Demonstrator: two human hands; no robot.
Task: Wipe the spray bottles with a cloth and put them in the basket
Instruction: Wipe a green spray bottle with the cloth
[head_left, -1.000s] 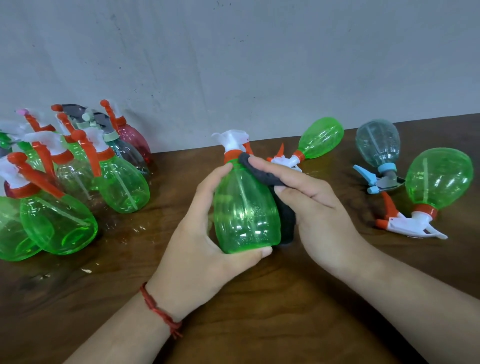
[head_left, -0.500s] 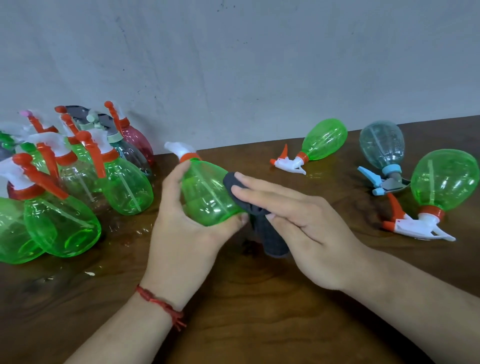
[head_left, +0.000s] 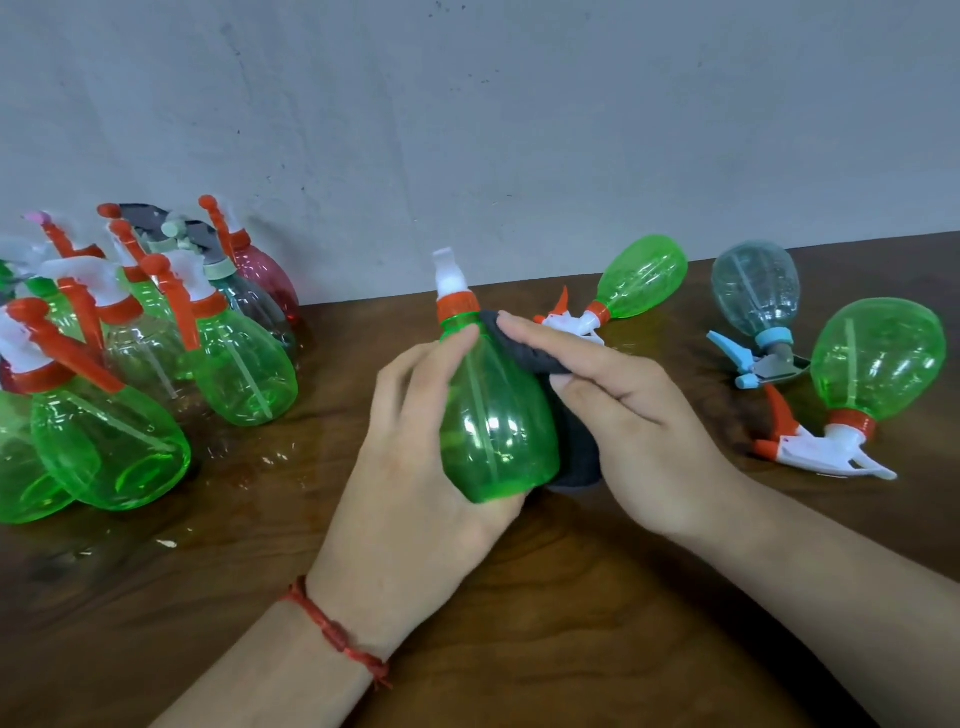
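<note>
The dark wooden tabletop (head_left: 519, 649) runs the whole width against a grey wall, and I see no basket anywhere on it. At its left end stands a crowd of spray bottles (head_left: 244, 374), mostly green. Three more lie on their sides to the right: a big green one (head_left: 878, 369), a blue-grey one (head_left: 756, 288) and a smaller-looking green one (head_left: 644, 275) further back.

The held bottle (head_left: 493, 415) is upright, lifted just above the tabletop in the middle. It is clear green plastic and looks empty, so I judge it light, thin-walled and likely to dent if squeezed, with a smooth, slippery skin. The wide belly is the safest place to hold it.

The left hand (head_left: 410, 467) does just that, curled round the belly with the thumb laid up the front. The right hand (head_left: 639, 415) has its fingers bent over the dark cloth (head_left: 576, 457), pressing it to the bottle's right shoulder. The cloth is soft and limp, hanging below the palm.

The orange collar (head_left: 457, 306) and white spray head (head_left: 451, 275) look stiffer, but I would not carry by the nozzle.
</note>
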